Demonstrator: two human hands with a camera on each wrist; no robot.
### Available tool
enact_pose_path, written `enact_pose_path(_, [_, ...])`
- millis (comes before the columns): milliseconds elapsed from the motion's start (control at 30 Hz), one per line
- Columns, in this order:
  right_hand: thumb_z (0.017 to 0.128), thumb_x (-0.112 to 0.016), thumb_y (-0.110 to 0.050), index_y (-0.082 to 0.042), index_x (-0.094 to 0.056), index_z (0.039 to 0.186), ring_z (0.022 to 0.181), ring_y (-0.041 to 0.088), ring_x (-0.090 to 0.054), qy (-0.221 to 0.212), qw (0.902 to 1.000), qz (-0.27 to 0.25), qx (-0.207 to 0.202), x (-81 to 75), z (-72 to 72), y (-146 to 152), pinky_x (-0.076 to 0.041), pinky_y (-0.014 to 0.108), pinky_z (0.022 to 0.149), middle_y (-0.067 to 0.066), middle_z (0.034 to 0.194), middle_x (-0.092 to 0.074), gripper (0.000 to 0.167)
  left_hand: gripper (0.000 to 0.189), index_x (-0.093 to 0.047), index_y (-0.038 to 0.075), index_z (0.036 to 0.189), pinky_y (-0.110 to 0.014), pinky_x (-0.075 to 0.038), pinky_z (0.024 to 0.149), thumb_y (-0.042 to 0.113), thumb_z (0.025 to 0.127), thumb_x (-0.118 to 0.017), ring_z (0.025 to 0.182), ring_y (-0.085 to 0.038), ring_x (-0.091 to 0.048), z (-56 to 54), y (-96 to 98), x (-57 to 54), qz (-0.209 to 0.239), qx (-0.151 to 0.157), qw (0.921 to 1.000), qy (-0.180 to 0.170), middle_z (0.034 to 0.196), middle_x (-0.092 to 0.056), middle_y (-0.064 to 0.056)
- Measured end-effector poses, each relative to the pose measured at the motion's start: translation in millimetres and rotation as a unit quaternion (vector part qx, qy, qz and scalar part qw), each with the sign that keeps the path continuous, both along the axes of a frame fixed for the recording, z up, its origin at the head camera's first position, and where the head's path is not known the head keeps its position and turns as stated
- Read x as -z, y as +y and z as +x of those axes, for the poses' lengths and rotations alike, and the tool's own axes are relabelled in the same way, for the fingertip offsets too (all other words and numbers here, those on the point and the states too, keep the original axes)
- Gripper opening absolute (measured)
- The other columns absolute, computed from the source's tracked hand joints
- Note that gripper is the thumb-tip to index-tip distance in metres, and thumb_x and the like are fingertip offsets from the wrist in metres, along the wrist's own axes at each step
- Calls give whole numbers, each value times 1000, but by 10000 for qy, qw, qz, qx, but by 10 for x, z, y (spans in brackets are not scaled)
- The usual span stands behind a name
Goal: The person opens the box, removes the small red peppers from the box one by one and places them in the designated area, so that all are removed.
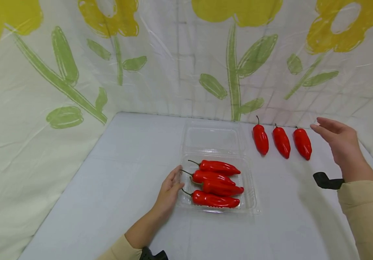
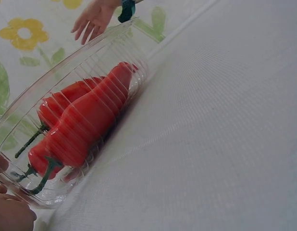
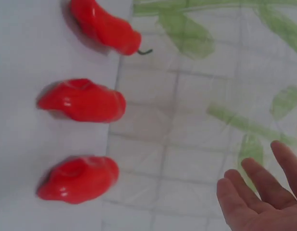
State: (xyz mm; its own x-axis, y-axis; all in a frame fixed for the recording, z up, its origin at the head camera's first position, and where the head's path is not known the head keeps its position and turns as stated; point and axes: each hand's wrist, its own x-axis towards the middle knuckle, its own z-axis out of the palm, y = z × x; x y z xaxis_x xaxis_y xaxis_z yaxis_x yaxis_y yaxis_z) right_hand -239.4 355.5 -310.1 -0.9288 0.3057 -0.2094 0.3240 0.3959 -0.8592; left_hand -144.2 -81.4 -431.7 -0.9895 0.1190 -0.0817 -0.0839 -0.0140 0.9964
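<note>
Several red peppers (image 1: pixel 219 167) with green stems lie crosswise in the base of an open, clear plastic clamshell box (image 1: pixel 253 191). At the box's left side, my left hand (image 1: pixel 168 191) pinches the rim between thumb and fingers. The left wrist view shows the peppers (image 2: pixel 86 125) through the ribbed clear wall, with part of the left hand (image 2: pixel 11 211) at its corner. My right hand (image 1: pixel 341 141) hovers above the table, fingers apart and holding nothing. It is nearest to the rightmost of three loose red peppers (image 1: pixel 302 143); the right wrist view shows this hand (image 3: pixel 264 202) with fingers spread.
The box's clear lid (image 1: pixel 212 137) lies folded back toward the wall. Two more loose peppers, a middle pepper (image 1: pixel 281 142) and a left pepper (image 1: pixel 260 139), lie near the white table's (image 1: pixel 108 187) back edge. A flower-printed curtain (image 1: pixel 173 72) hangs behind.
</note>
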Motion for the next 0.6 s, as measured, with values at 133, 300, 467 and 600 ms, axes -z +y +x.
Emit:
enact_pose_path(133, [77, -52, -64, -34, -27, 146, 144, 36, -9, 198, 9987, 334, -318, -51, 44, -155, -21, 59, 112, 2, 157, -17, 80, 55, -26, 0, 145, -40, -18, 114, -2, 91, -38, 144, -28, -16, 9, 0, -8, -37, -21, 10000, -65, 154, -22, -15])
enact_pose_path(300, [79, -53, -62, -33, -29, 146, 142, 40, -13, 351, 9951, 665, -635, -100, 101, -321, -27, 62, 108, 10, 156, -18, 76, 55, -26, -1, 145, -40, -18, 115, -3, 91, -37, 144, -27, -15, 14, 5, -12, -31, -16, 10000, -49, 154, -21, -15])
enact_pose_path(467, [83, -55, -56, -31, -32, 145, 143, 40, -11, 422, 9929, 776, -797, -138, 157, -460, -27, 65, 106, 13, 155, -20, 70, 55, -26, -1, 145, -40, -17, 115, -3, 91, -37, 144, -28, -14, 12, 9, -16, -38, -7, 10000, -42, 154, -21, -15])
enact_pose_path(600, [85, -54, -53, -26, -33, 145, 140, 41, -18, 546, 9878, 1033, -1026, -169, 176, -571, -40, 53, 103, 15, 153, -24, 69, 55, -26, -1, 144, -41, -18, 115, -3, 91, -37, 144, -28, -15, 4, 5, -3, -53, -16, 10000, -37, 154, -22, -15])
